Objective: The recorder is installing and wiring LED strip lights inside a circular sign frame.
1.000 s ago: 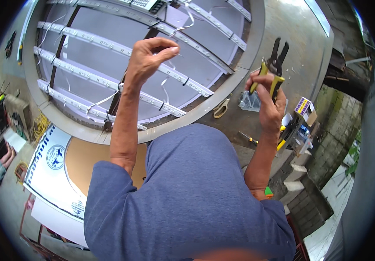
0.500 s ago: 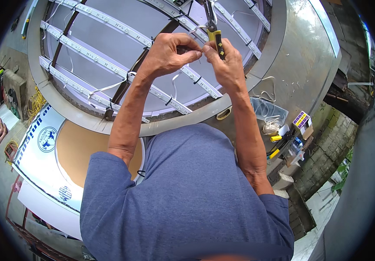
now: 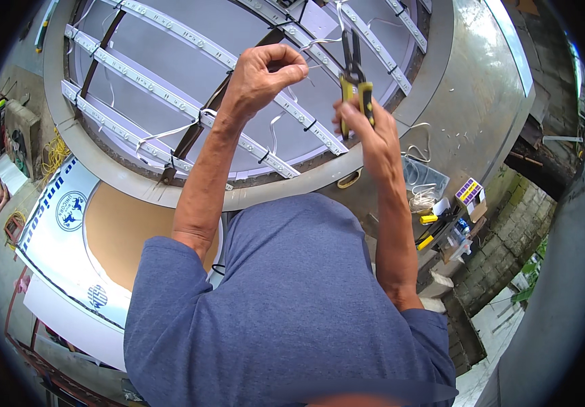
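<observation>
I saw yellow and black on the grips of the pliers (image 3: 353, 73), with dark metal at the jaws. The light strips (image 3: 138, 75) were white, patterned with repeating round dots and dark dashes, and banded by black ties (image 3: 311, 126). The wires (image 3: 160, 138) were white, the panel (image 3: 170, 64) pale lavender-grey, the ring (image 3: 252, 197) dull grey. I made out a heathered slate-blue shirt (image 3: 306, 285), a white board (image 3: 51, 261) with a blue emblem (image 3: 70, 211) and tan disc (image 3: 126, 230), plus a box (image 3: 469, 192) blocked in purple, yellow and white.
</observation>
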A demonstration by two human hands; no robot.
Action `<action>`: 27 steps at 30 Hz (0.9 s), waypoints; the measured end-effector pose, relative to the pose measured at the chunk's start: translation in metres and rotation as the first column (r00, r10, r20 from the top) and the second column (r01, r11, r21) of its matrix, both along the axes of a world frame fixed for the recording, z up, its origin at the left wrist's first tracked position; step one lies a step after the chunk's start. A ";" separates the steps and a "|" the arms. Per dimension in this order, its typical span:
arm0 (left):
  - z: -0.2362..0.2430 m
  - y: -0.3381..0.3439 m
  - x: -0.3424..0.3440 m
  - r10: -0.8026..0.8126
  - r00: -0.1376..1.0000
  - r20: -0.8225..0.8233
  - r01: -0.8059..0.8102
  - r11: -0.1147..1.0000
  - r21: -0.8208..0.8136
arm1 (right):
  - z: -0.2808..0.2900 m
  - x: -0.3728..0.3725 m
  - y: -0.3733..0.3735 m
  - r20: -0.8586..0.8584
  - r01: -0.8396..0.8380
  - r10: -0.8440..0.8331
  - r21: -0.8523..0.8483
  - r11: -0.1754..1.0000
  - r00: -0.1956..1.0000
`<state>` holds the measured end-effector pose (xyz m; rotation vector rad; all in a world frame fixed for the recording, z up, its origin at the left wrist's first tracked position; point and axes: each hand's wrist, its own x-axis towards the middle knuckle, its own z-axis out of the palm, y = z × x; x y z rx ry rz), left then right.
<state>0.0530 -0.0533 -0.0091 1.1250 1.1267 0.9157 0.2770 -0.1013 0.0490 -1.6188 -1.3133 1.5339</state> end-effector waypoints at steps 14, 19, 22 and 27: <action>-0.004 0.003 0.007 0.004 0.995 -0.102 -0.005 1.000 -0.012 | 0.004 0.009 -0.026 -0.041 -0.155 0.150 -0.210 0.965 0.988; -0.003 0.005 0.005 -0.028 0.994 -0.103 0.023 0.999 -0.044 | 0.003 0.010 -0.022 -0.008 -0.188 0.190 -0.181 0.965 0.982; -0.002 0.004 0.005 -0.039 0.997 -0.069 0.035 0.998 -0.059 | 0.003 0.007 -0.022 -0.012 -0.195 0.195 -0.167 0.966 0.981; -0.001 0.003 0.006 -0.040 0.999 -0.014 0.039 0.995 -0.091 | 0.003 0.003 -0.022 -0.007 -0.197 0.197 -0.130 0.972 0.980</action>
